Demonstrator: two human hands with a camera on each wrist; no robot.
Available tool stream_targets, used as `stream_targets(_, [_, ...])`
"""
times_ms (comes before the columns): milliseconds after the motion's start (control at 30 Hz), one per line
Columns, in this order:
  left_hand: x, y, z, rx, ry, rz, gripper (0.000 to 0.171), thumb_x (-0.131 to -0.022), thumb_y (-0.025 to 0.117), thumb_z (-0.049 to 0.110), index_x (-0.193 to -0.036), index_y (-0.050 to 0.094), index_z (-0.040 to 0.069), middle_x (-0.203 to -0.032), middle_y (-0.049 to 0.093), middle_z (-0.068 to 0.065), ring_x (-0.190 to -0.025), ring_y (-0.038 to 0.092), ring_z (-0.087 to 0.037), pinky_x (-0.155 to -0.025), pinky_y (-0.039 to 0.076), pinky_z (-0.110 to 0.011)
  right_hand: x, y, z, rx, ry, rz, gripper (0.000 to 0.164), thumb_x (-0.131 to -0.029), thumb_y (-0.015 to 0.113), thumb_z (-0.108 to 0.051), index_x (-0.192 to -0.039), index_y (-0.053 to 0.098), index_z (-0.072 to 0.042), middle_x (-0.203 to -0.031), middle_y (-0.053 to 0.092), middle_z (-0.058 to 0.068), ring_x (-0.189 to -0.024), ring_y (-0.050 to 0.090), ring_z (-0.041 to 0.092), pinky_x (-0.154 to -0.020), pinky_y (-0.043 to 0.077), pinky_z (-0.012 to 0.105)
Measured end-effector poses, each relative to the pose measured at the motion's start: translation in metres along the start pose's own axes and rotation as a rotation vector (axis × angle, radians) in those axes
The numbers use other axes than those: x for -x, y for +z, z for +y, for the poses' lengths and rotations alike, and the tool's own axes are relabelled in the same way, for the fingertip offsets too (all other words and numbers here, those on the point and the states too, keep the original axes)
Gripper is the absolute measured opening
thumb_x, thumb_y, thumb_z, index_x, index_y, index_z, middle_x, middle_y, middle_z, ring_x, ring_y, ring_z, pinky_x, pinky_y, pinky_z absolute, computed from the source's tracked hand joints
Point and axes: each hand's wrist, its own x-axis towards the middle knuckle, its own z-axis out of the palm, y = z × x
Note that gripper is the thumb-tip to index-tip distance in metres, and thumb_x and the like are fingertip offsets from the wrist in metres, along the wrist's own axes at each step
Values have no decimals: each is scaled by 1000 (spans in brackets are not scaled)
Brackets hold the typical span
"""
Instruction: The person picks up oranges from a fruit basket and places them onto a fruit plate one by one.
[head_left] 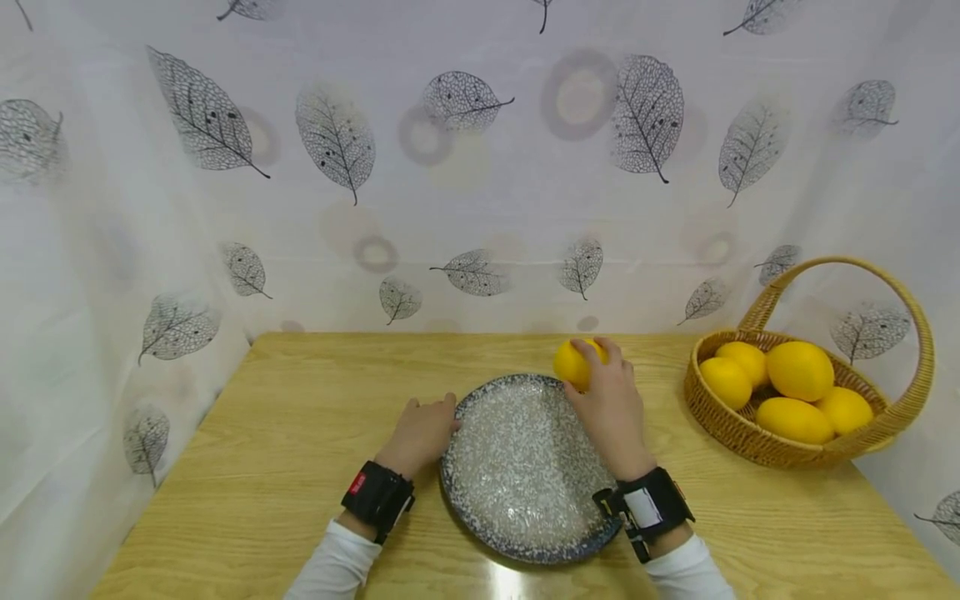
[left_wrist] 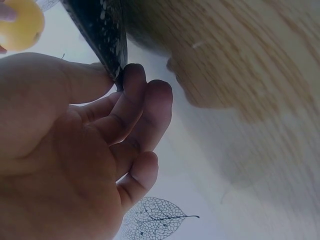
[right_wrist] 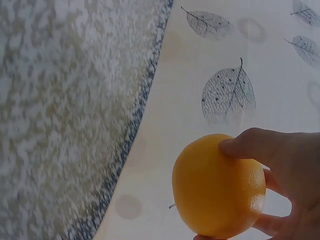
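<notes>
A round speckled grey plate (head_left: pixel 525 467) with a dark blue rim lies on the wooden table in the head view. My left hand (head_left: pixel 420 433) pinches its left rim. In the left wrist view the plate's dark edge (left_wrist: pixel 102 37) sits between thumb and fingertips, the other fingers curled below. My right hand (head_left: pixel 611 408) holds a smooth yellow lemon (head_left: pixel 570 365) by the plate's far right rim. Seen from the right wrist, the lemon (right_wrist: pixel 215 185) is gripped with the thumb on top and fingers behind and beneath, just beside the speckled rim.
To the right stands a wicker basket (head_left: pixel 750 443) with a tall arched handle (head_left: pixel 924 350), holding several yellow lemons (head_left: pixel 799 371). Behind the wooden table (head_left: pixel 315 392) hangs a pale curtain (head_left: pixel 495 192) printed with leaves, which also closes off both sides.
</notes>
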Motion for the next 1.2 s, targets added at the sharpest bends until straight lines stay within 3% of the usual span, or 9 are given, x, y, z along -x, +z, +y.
stream_targets(300, [0,3,-1,-1,-1,5,47,-104,57,24,-141,53,-5,-122,73,-20,-121,68,-35,-118,33,-60,5,20,-10,-51,-40,-99,62,-86,81,-17,-143,57,-16,-152,45,21,-121,57,48,-80,60,61])
stream_targets(700, [0,0,1,-24,11,38,42,-103,59,24,-134,57,-4,-112,76,-18,-112,72,-33,-113,39,-59,4,37,-13,-221,-128,-227,63,-85,82,-10,-143,55,-13,-150,45,23,-128,57,46,-100,53,61])
stream_targets(1200, [-1,2,-2,-24,10,22,47,-103,59,24,-139,54,-5,-114,76,-20,-115,71,-33,-115,37,-60,4,45,-10,-124,-138,-281,65,-90,79,-21,-148,50,-16,-154,42,24,-130,56,46,-102,52,62])
